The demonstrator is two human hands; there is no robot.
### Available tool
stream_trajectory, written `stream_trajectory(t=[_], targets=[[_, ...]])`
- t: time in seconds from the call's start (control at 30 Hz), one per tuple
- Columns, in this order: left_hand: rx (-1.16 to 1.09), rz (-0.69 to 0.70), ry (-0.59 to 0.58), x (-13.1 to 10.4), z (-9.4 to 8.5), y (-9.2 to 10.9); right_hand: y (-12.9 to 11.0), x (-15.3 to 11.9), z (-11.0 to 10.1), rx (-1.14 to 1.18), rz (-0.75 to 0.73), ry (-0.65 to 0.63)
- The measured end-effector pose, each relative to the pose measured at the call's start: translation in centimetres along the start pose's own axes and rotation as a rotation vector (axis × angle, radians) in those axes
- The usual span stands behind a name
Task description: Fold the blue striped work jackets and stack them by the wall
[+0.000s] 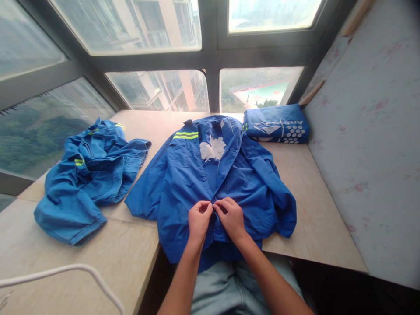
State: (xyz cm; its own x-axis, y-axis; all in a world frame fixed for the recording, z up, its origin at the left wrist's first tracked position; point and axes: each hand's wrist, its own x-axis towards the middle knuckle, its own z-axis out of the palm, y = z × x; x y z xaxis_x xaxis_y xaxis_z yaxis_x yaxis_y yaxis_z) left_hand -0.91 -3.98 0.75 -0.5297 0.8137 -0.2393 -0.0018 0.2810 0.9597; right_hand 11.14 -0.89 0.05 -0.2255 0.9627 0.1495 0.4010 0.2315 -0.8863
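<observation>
Blue jacket [180,188] lies front-up on the counter [321,205], hem hanging over the near side; left hand [199,218] and right hand [231,218] each have a pinch grip at its front edges [210,193], though I can't make out exactly what's pinched. Step in hand looks like working the front closure; next move calls for fine fingertip control, both edges lined up.

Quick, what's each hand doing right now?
Left hand: closed, pinching the front of the middle blue jacket.
Right hand: closed, pinching that same front.
</observation>
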Motion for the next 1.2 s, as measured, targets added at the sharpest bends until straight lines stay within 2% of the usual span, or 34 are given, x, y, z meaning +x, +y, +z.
stream_trajectory(t=[0.1,0.27,0.37,0.47,0.63,0.83,0.93,1.07,1.2], targets=[[0.015,0.009,0.002,0.0,0.1,-0.2,0.1,0.3,-0.1,-0.032,-0.028,-0.001],[0.010,0.029,0.009,-0.3,0.1,-0.3,0.2,0.7,-0.4,0.140,0.015,0.007],[0.018,0.078,-0.007,-0.6,0.1,-0.3,0.5,1.4,-0.6,0.214,0.092,-0.051],[0.072,0.147,-0.028,-0.9,0.0,-0.6,0.8,2.1,-0.7,0.321,0.238,-0.153],[0.237,0.265,-0.045,-1.2,-0.2,-0.8,0.9,2.7,-1.1,0.437,0.398,-0.240],[0.635,0.475,-0.054,-1.3,-0.5,-0.3,1.0,3.0,-1.2,0.323,0.375,-0.312],[0.753,0.430,-0.094,-1.3,-0.7,0.3,1.1,3.0,-1.1,0.189,0.301,-0.297],[0.852,0.349,-0.173,-1.4,-1.5,1.3,1.2,2.5,-0.8,0.059,0.173,-0.184],[0.783,0.489,-0.177,-0.6,-2.3,3.0,1.1,2.6,-0.9,0.191,0.278,-0.081]])
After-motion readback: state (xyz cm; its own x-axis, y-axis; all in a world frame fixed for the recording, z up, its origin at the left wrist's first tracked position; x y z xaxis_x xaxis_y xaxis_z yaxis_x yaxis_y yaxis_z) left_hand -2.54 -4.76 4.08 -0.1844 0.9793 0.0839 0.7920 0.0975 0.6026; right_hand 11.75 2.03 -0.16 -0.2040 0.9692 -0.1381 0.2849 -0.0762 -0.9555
